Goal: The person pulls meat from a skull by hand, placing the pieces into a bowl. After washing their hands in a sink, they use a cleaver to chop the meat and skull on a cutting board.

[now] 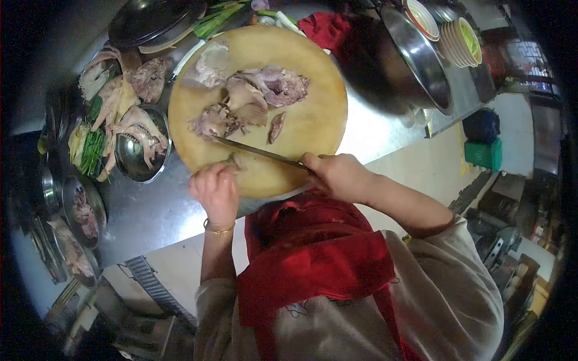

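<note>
My right hand [340, 175] is closed around the handle of a knife [259, 151], whose blade reaches left across the round cutting board [316, 141]. The blade's far end touches or lies close to a piece of cooked meat [211, 122]. My left hand [215, 191], with a bracelet at the wrist, is at the board's near-left edge, fingers curled together. A small scrap of meat [235, 160] shows by its fingertips; what is inside the fingers is hidden. Larger meat pieces [274, 85], a pale lump [211, 63] and a thin strip [277, 127] lie farther back.
Left of the board are a metal bowl [129, 157] with a jawbone [144, 132] over it, more meat [150, 78] and green herbs [90, 150]. A red cloth [324, 30], large metal basin [415, 54] and stacked bowls [460, 43] stand at the back right.
</note>
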